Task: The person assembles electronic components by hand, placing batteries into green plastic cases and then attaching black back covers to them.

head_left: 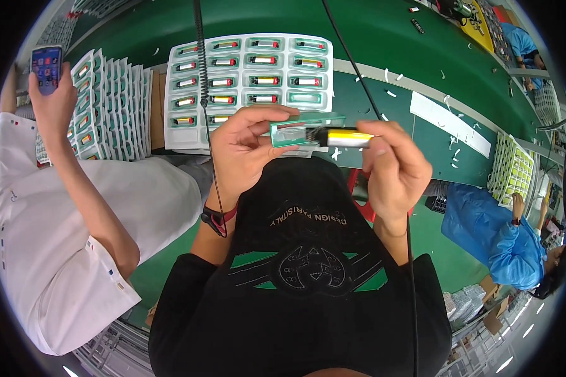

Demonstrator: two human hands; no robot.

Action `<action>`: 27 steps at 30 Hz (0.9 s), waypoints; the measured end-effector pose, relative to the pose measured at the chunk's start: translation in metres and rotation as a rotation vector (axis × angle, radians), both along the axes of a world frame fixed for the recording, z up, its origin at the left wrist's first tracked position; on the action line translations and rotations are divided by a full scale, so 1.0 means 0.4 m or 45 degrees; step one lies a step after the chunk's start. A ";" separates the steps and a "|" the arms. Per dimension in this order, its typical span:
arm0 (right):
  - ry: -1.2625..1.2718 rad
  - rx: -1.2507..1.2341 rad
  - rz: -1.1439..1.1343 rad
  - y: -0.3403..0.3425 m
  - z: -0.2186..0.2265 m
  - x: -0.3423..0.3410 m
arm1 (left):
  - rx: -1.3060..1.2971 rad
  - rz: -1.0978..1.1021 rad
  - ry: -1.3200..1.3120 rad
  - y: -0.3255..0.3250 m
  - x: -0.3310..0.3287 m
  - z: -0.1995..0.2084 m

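My left hand grips a clear green plastic case, held up over the table's near edge with its open end facing right. Between the thumb and fingers of my right hand is a small silver and yellow cylinder with a black end. That black end meets the open end of the case; blur hides whether it sits inside. Just beyond my hands lies a white tray with rows of green-lined pockets. Most pockets hold similar cylinders with red ends. One pocket at the right shows no cylinder.
More filled trays lean in a row at left, beside a person in white holding a phone. A coiled cable and a straight black cable hang across. A white strip and paper scraps lie right. Another person wears blue.
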State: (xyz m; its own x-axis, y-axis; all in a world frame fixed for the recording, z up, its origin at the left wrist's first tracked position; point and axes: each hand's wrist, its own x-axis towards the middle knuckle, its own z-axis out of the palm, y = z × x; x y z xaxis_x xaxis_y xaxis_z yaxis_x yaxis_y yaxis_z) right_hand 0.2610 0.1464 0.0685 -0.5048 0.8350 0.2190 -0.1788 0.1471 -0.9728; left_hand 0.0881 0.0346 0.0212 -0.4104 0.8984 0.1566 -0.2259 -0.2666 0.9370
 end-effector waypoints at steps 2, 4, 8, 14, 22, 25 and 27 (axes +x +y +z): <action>-0.243 0.173 0.121 -0.010 0.016 -0.014 | -0.045 -0.017 -0.050 0.003 0.005 0.010; -0.253 0.137 0.140 -0.017 0.010 -0.024 | -0.043 -0.017 -0.063 0.006 0.012 0.013; -0.320 0.071 0.120 -0.023 -0.006 -0.032 | -0.066 -0.034 -0.077 0.010 0.016 0.022; -0.403 0.148 0.151 -0.025 -0.020 -0.047 | -0.141 -0.035 -0.027 0.003 0.009 0.028; -0.436 0.606 -0.262 -0.051 -0.055 -0.078 | -0.086 0.093 -0.095 0.006 0.019 -0.004; -0.518 0.268 -0.339 -0.038 -0.038 -0.092 | -0.082 0.138 -0.046 0.001 0.021 -0.010; -0.456 0.199 -0.323 -0.031 -0.057 -0.094 | -0.069 0.153 -0.010 0.007 0.022 -0.022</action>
State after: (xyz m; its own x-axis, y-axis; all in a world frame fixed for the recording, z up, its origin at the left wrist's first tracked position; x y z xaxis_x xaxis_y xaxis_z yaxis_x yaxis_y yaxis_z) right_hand 0.2233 0.1340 0.0457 -0.3554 0.9127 0.2016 0.2247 0.2928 -0.9294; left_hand 0.0967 0.0372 0.0124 -0.5164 0.8498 0.1056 -0.2025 -0.2410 0.9492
